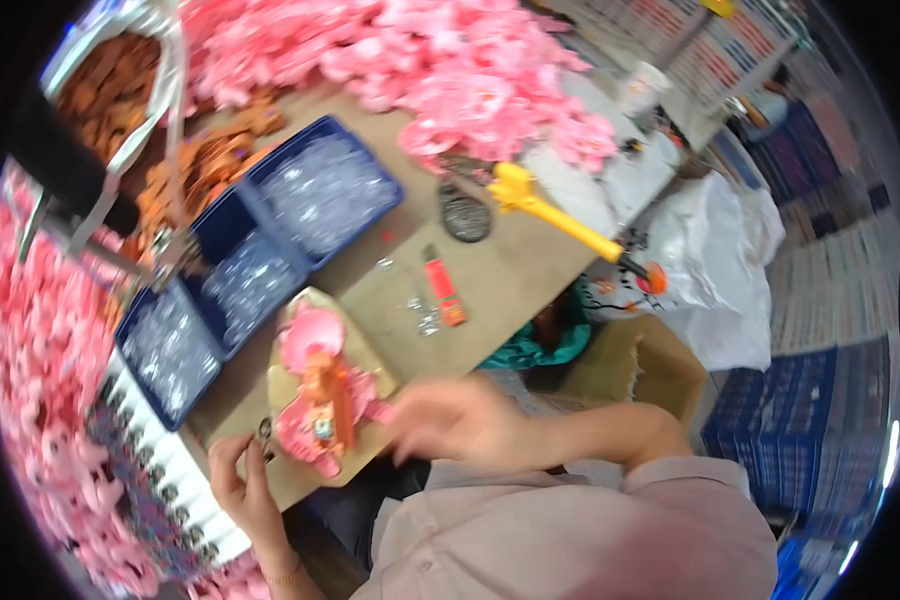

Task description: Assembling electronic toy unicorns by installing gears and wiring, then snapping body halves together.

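My left hand (242, 487) is at the table's near left edge, its thumb and fingers drawn together. What they pinch, if anything, is too small to make out. Just beside the fingertips lies a small dark ring-like part (265, 428). A yellowish board (364, 362) holds a pink plastic toy part (311, 338) with an orange plastic piece (341, 418) on top of it; a small pale part (323, 428) shows in the orange piece. Close to the board's right edge is my right hand (448, 418), smeared by motion, so its fingers cannot be read.
Blue bins (315, 262) of clear plastic parts stand behind the board. A red cutter (443, 292), small clear bits (426, 318), a dark oval object (465, 214) and a yellow hand-shaped stick (560, 218) lie to the right. Pink parts (450, 90) heap up at the back.
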### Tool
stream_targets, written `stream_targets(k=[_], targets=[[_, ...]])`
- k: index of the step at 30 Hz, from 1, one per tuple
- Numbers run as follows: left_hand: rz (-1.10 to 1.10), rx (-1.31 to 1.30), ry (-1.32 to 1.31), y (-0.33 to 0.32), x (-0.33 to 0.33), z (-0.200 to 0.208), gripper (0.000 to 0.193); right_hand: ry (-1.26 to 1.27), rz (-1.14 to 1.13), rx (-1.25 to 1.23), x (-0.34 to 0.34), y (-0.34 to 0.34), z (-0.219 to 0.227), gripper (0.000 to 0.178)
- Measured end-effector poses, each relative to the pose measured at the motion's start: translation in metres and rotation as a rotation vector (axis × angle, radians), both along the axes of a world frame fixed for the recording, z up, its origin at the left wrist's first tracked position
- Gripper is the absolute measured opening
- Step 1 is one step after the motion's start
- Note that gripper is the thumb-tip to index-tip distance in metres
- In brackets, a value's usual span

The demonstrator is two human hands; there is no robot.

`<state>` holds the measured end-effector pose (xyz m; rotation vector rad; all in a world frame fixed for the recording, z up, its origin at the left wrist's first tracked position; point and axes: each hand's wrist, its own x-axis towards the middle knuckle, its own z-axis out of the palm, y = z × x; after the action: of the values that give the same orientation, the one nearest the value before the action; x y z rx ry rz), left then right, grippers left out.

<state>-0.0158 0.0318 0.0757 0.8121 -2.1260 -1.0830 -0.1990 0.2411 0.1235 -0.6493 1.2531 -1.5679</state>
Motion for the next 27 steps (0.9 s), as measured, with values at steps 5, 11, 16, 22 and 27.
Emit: stream_targets(k=[5, 11, 16, 22, 27], targets=[[0.001, 0.128, -0.010, 0.001, 0.006, 0.001, 0.005, 0.507, -0.884, 0.238, -0.119, 0.044, -0.078, 0.042], [-0.153, 0.024, -0.009, -0.004, -0.013, 0.007, 0.010, 1.270, -0.608, 0.269, -0.203, 0.044, -0.033, 0.041], [-0.235, -0.278, -0.059, 0.011, 0.006, -0.002, 0.016, 1.552, -0.514, 0.400, -0.166, 0.043, 0.003, 0.040], [-0.288, -0.881, -0.004, 0.031, 0.006, -0.039, 0.013, 0.871, -0.579, 0.051, -0.075, 0.043, -0.038, 0.068], [-0.281, -0.926, 0.002, 0.037, 0.003, -0.041, 0.011, 0.843, -0.496, -0.158, -0.017, -0.046, -0.064, 0.014]])
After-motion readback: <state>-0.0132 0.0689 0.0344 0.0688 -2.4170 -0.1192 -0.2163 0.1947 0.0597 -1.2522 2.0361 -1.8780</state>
